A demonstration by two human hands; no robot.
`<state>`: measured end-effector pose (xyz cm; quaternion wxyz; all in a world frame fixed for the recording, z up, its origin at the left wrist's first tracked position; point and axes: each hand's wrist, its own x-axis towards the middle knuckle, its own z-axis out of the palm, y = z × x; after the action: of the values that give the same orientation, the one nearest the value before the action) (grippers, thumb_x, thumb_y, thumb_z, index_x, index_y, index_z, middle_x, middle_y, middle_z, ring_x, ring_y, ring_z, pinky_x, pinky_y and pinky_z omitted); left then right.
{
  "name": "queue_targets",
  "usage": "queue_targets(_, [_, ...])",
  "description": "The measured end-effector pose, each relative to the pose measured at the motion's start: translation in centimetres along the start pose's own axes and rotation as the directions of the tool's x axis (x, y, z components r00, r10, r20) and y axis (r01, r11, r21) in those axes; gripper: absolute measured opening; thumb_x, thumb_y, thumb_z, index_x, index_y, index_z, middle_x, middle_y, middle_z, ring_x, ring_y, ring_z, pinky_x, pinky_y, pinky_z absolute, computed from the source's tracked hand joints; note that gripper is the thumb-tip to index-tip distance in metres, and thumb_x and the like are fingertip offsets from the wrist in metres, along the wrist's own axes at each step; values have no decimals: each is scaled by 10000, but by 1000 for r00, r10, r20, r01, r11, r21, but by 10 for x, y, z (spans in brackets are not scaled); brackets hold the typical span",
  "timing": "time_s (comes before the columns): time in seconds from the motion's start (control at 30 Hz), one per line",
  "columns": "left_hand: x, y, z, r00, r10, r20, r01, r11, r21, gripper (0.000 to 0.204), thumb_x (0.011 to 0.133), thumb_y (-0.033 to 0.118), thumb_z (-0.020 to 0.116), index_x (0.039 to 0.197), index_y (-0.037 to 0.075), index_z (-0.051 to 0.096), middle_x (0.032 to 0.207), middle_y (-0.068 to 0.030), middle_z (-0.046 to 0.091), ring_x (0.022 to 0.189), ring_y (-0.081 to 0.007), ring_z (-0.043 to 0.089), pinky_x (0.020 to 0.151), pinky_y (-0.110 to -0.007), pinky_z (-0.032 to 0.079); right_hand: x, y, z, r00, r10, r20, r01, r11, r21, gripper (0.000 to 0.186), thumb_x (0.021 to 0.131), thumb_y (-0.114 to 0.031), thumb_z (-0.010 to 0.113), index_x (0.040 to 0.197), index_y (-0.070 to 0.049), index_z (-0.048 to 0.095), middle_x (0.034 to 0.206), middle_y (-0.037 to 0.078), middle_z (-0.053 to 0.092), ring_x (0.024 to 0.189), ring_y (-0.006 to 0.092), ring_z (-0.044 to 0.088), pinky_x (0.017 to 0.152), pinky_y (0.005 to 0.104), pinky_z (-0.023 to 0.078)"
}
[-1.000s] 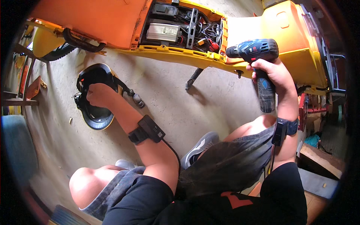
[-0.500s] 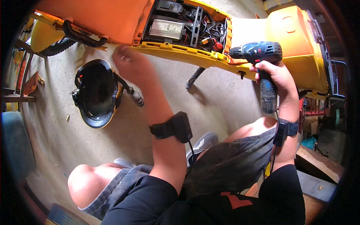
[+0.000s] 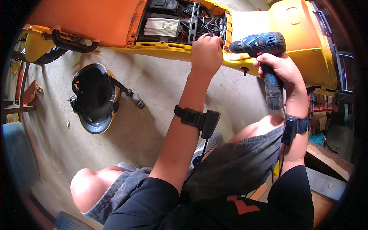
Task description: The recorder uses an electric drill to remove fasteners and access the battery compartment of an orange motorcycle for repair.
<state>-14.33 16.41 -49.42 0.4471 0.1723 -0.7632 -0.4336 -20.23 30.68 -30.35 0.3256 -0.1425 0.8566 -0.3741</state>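
Observation:
My right hand is wrapped round the grip of a dark blue and black cordless drill. The drill lies level, its chuck pointing left beside the orange rim of the open compartment. My left hand reaches over the yellow front edge of that compartment, fingers curled down at its right end by the wires. Whatever those fingertips grip is hidden by the hand. Inside the compartment sit a silver finned metal box, a black slotted metal strip and a tangle of black cables.
An upturned helmet with a black lining and a buckled strap lies on the concrete floor to the left. A black curved bar sticks out from the orange bodywork. Boards and boxes stand at the right.
My left hand has swept right, from beside the compartment's left end to its right end, over the wires. The drill has barely moved in my right hand; the view has shifted slightly.

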Motion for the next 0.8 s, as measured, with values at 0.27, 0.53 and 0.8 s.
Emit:
queue_targets(0.27, [-12, 1, 7, 976, 27, 214, -104, 929, 355, 105, 776, 175, 661, 865, 152, 712, 850, -42, 685, 830, -229, 630, 745, -391, 418, -2, -3, 3, 1000, 1, -5, -1, 1000, -8, 228, 826, -145, 662, 996, 0, 618, 797, 83, 671, 609, 140, 615, 577, 308, 538])
queue_targets(0.53, [-14, 3, 10, 973, -38, 229, -40, 945, 324, 260, 763, 117, 642, 1023, 105, 660, 854, -73, 687, 853, -277, 637, 730, -423, 471, 10, -20, 2, 992, -5, 128, 15, 997, -75, 250, 838, -171, 685, 1006, 3, 623, 798, 87, 672, 626, 146, 624, 604, 268, 536])
queue_targets(0.8, [-14, -1, 10, 978, -11, 207, -50, 957, 286, 281, 727, 51, 625, 1002, 109, 623, 898, -83, 661, 927, -305, 597, 725, -431, 460, 9, -26, 7, 999, 2, 42, 3, 993, -119, 167, 804, -140, 670, 886, 2, 641, 688, 66, 642, 529, 152, 606, 514, 300, 529])
